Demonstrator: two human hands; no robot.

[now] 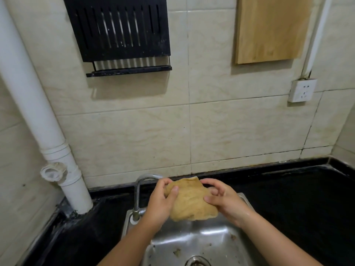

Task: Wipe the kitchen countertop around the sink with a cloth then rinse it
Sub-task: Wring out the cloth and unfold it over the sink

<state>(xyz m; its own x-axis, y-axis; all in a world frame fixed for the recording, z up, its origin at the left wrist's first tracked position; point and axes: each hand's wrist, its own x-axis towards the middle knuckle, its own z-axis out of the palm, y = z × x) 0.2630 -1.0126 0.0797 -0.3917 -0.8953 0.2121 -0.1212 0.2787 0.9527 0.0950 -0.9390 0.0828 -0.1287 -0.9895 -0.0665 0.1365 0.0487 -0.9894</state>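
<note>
Both hands, left (160, 203) and right (225, 201), bunch cloth (189, 200) between them above sink (194, 240)

Cream marbled tiles (221, 127) cover the wall. A black slotted rack (119, 35) hangs high on it; a wooden board (272, 29) hangs right of the rack, a white socket (302, 90) lower right of it. A white pipe (38, 112) slants down left of the rack.

A small home kitchen.
Steel sink (207, 240), tap (140, 189), black desk (297, 204), tiled wall (211, 131), hanging chopping board (272, 29).
</note>
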